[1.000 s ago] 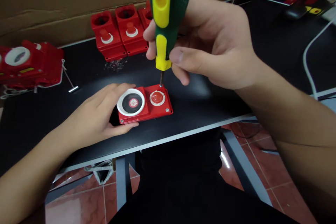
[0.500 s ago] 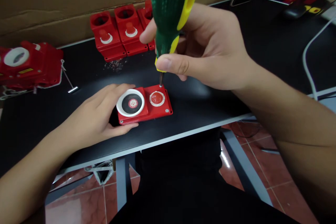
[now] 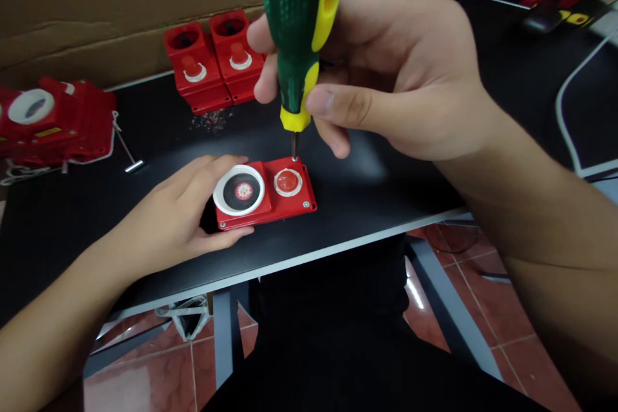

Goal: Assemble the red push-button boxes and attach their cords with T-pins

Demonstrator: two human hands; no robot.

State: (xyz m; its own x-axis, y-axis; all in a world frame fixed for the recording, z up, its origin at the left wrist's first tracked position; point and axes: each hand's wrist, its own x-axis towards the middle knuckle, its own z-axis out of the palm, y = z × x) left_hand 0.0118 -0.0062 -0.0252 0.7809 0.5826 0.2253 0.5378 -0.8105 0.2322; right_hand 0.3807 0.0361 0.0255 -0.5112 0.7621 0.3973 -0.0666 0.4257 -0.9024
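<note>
A red alarm-like box (image 3: 271, 201) with a white ring around a dark round disc and a red dome in a white collar lies on the black table. My left hand (image 3: 176, 209) clasps its left end, thumb along the near edge and fingers at the far side. My right hand (image 3: 403, 74) holds a green and yellow screwdriver (image 3: 294, 32) nearly upright, thumb and fingertips lightly about the handle. The screwdriver's tip meets a screw (image 3: 295, 158) at the box's far right corner. Another screw (image 3: 306, 205) shows at the near right corner.
Red housings (image 3: 193, 87) with round openings stand by the cardboard at the back, with shavings (image 3: 212, 121) before them. More red boxes (image 3: 72, 119) sit at the left, beside a small T-shaped metal tool (image 3: 134, 166). A white cable (image 3: 562, 103) runs along the right.
My right hand's fingers have loosened and shifted around the screwdriver handle, and its top has leaned left. The tip stays at the same screw. My left hand and the box have hardly moved.
</note>
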